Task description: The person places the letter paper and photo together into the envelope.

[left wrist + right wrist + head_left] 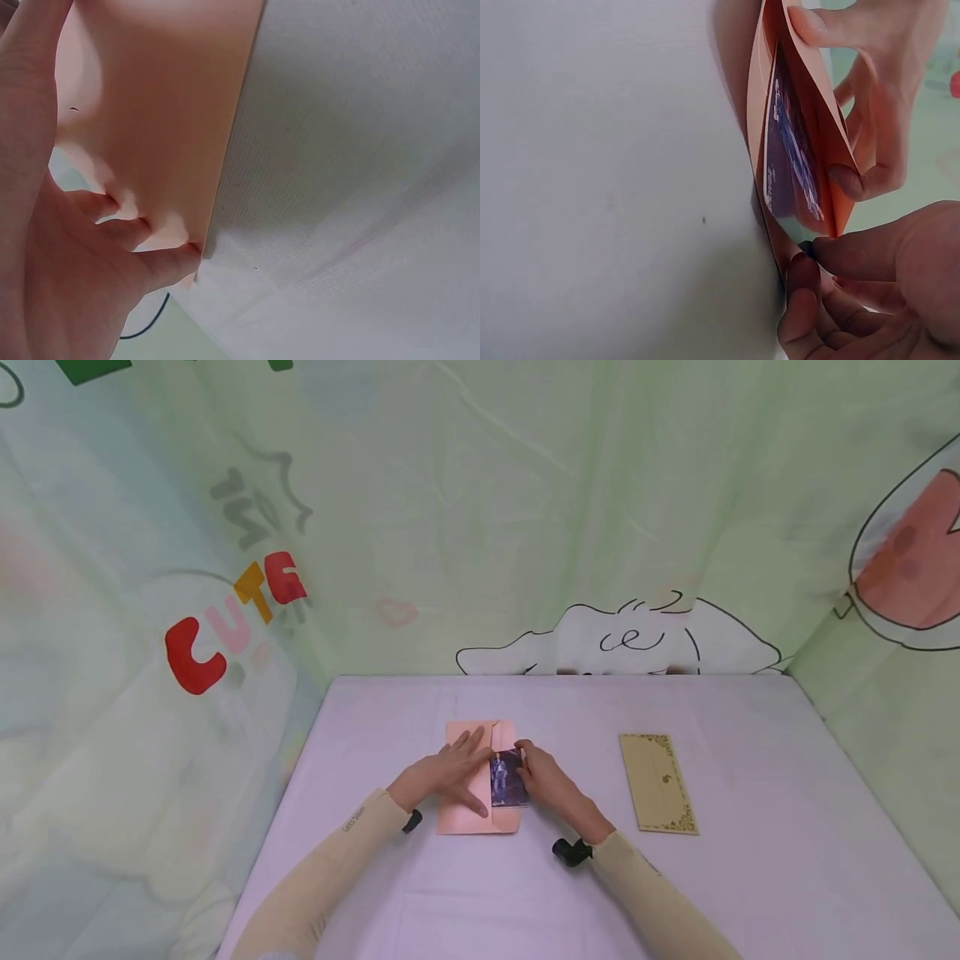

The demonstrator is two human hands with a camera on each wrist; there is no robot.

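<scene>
A pink envelope [459, 820] lies on the table, its flap side toward the right. My left hand [448, 770] rests on it with fingers spread and presses it down. In the right wrist view, the left thumb and a fingertip touch the edge of the envelope's gaping mouth. Part of a dark photo [507, 783] showing a figure sticks out of that mouth; the rest is hidden inside. My right hand [551, 782] pinches the photo's outer edge between thumb and fingers. The left wrist view shows the envelope's plain pink face [165, 97] beside the left fingers.
A tan envelope with an ornate printed border [658, 783] lies apart on the right side of the table. The table [517, 893] has a pale cloth. Printed curtains [480, 527] hang behind it and at both sides.
</scene>
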